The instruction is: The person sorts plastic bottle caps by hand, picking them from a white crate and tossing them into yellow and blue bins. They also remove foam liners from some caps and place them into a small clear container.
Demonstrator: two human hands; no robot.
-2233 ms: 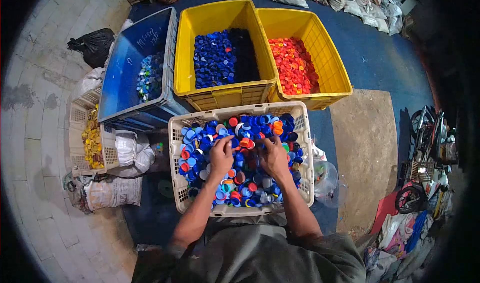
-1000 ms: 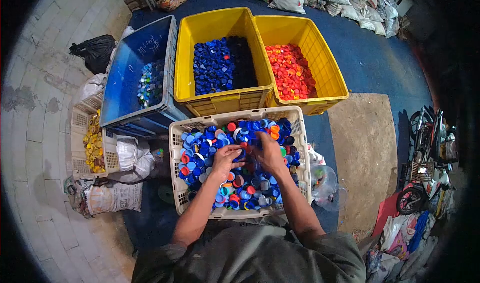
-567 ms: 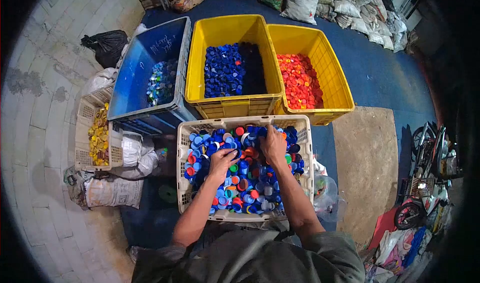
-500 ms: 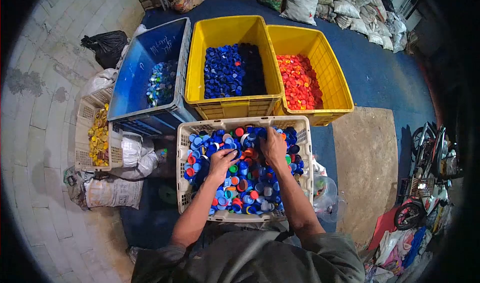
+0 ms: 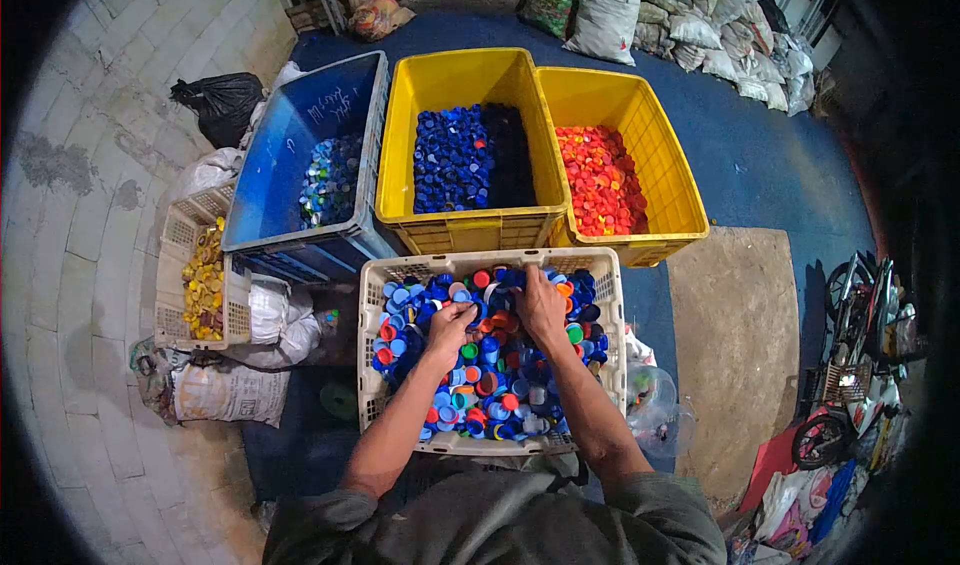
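A cream plastic crate (image 5: 490, 446) full of mixed bottle caps (image 5: 500, 395), mostly blue with red, green, white and orange ones, sits in front of my body. Over its left half, my left hand (image 5: 449, 330) has its thumb and fingers pinched together at the caps; what they hold is too small to name. My right hand (image 5: 540, 308) reaches down into the caps near the far rim, fingers bent, a dark blue cap at the fingertips. Whether that cap is gripped is hard to tell.
Beyond the crate stand a blue bin (image 5: 255, 205) with pale caps, a yellow bin (image 5: 400, 135) with dark blue caps and another yellow bin (image 5: 680, 180) with red caps. A smaller crate (image 5: 170, 295) of yellow caps is left. Sacks (image 5: 605, 10) lie behind; a motorcycle (image 5: 825, 435) is right.
The bins and crate appear slightly lower in the view. Both hands remain over the caps, with only small shifts of the fingers.
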